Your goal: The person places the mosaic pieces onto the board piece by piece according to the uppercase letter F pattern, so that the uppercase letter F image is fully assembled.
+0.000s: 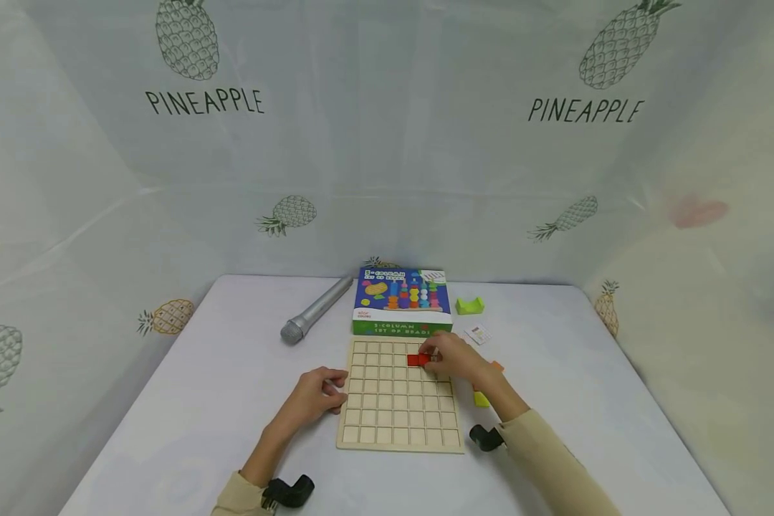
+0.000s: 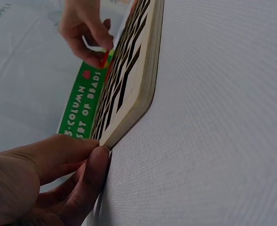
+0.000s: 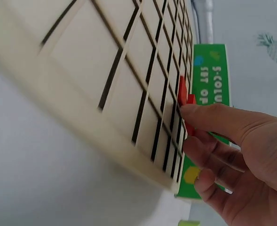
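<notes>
A light wooden board (image 1: 400, 450) with a grid of square cells lies flat on the table. My left hand (image 1: 312, 393) pinches its left edge between thumb and fingers; the left wrist view shows the fingertips at the board's edge. Over the upper right cells, my right hand (image 1: 454, 356) holds a red square tile (image 1: 424, 360) between thumb and fingers. Just left of it, another red tile (image 1: 413, 360) sits in a cell. The right wrist view shows the held red tile (image 3: 191, 99) partly hidden by the thumb.
Behind the board stands a colourful bead-set box (image 1: 400, 301), with a silver microphone (image 1: 316, 312) to its left. A lime-green curved piece (image 1: 470, 307) and a white card (image 1: 478, 334) lie right of the box. Orange (image 1: 497, 366) and yellow (image 1: 481, 400) pieces lie partly behind my right forearm.
</notes>
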A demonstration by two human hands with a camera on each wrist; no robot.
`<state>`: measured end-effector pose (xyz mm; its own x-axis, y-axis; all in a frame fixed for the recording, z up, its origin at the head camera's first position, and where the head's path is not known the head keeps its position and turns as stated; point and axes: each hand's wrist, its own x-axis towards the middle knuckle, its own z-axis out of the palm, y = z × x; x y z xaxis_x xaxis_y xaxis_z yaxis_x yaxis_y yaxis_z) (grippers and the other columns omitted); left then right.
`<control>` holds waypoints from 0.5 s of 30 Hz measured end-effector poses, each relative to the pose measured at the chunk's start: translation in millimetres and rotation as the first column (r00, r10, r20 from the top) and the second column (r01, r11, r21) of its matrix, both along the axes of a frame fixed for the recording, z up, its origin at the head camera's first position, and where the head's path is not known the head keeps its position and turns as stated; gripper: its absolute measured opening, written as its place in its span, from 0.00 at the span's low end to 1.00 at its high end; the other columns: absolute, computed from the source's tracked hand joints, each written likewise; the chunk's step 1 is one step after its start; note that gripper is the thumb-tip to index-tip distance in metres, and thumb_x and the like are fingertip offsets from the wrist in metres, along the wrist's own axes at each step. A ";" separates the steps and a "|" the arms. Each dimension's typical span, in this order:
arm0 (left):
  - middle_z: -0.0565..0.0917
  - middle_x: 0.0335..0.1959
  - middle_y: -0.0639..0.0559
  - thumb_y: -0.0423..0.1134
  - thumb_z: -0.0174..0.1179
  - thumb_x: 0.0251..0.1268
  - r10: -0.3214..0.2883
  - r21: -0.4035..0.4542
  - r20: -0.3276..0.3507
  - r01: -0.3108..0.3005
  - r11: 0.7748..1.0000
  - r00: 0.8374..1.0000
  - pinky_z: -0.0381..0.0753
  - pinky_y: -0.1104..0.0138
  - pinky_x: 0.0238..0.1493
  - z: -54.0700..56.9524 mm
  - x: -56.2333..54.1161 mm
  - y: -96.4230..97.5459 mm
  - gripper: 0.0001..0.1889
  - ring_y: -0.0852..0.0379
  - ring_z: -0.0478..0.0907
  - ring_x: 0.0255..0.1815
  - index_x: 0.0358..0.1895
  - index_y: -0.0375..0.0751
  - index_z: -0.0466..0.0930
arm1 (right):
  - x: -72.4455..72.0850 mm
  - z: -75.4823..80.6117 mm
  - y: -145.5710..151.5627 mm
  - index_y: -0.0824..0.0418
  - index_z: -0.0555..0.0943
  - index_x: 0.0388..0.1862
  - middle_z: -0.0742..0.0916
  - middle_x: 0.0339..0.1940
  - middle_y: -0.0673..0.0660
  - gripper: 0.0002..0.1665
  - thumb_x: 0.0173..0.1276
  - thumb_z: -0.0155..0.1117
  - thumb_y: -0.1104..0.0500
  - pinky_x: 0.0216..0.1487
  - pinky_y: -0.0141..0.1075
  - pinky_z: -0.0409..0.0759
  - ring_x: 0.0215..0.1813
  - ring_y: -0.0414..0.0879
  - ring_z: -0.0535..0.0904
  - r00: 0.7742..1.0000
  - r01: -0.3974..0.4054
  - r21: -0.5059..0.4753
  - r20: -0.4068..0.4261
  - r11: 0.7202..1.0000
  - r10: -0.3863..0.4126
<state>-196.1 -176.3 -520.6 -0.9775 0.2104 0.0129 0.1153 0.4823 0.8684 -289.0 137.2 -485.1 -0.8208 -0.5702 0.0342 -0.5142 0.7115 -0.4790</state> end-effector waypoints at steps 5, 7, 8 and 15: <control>0.80 0.42 0.41 0.26 0.67 0.55 0.003 0.007 0.007 -0.003 1.000 1.000 0.86 0.70 0.25 -0.5 -0.7 0.4 0.24 0.58 0.82 0.29 0.57 0.26 0.77 | -2.5 -1.5 -16.0 0.59 0.86 0.43 0.86 0.37 0.51 0.11 0.60 0.73 0.61 0.33 0.28 0.77 0.32 0.39 0.75 0.998 -0.052 -0.005 -0.036 0.999 0.052; 0.80 0.42 0.41 0.26 0.68 0.55 0.005 0.007 0.010 -0.005 1.000 1.000 0.86 0.70 0.25 -0.6 -0.4 0.3 0.24 0.58 0.82 0.29 0.57 0.26 0.77 | -2.7 -2.4 -21.5 0.59 0.86 0.43 0.85 0.37 0.51 0.11 0.60 0.73 0.61 0.33 0.28 0.77 0.33 0.39 0.74 0.997 -0.067 -0.002 -0.033 0.998 0.066; 0.80 0.42 0.41 0.26 0.68 0.55 0.006 0.008 0.012 -0.006 1.000 1.000 0.86 0.71 0.25 -0.6 0.0 0.2 0.24 0.58 0.82 0.29 0.57 0.26 0.77 | -2.4 -2.7 -24.0 0.58 0.86 0.43 0.85 0.37 0.51 0.11 0.60 0.72 0.61 0.34 0.29 0.77 0.34 0.39 0.74 0.997 -0.068 0.002 -0.026 0.998 0.068; 0.80 0.42 0.40 0.26 0.67 0.55 0.004 0.015 0.021 -0.004 1.000 1.000 0.86 0.70 0.25 0.9 0.9 1.2 0.24 0.57 0.82 0.28 0.57 0.26 0.77 | -0.9 -2.4 -35.7 0.58 0.86 0.45 0.84 0.40 0.51 0.12 0.61 0.72 0.59 0.40 0.32 0.81 0.39 0.41 0.75 0.997 -0.073 0.008 -0.014 0.997 0.073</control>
